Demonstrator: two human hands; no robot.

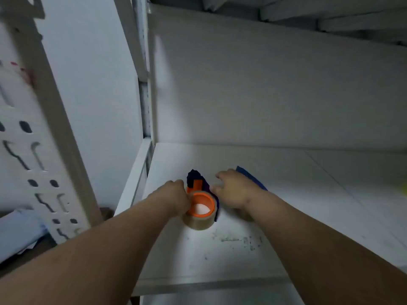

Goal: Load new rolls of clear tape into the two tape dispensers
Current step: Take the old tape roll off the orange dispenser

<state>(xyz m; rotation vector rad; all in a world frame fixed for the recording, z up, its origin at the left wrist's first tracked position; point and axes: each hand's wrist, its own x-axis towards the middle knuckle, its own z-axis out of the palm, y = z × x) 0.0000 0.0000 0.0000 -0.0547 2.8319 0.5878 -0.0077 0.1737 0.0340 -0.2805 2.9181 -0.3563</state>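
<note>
Centrally, both hands flank the dispenser on the shelf.

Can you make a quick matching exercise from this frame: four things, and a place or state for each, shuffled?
Things:
1. tape roll
2. left hand
3. right hand
4. pegboard

Places or states:
A. far left of the view, beside the shelf
B. on the roll's left side
C. seated on the orange hub of the dispenser
D. spread over a blue thing to the right

Pairs: 1-C, 2-B, 3-D, 4-A
</note>
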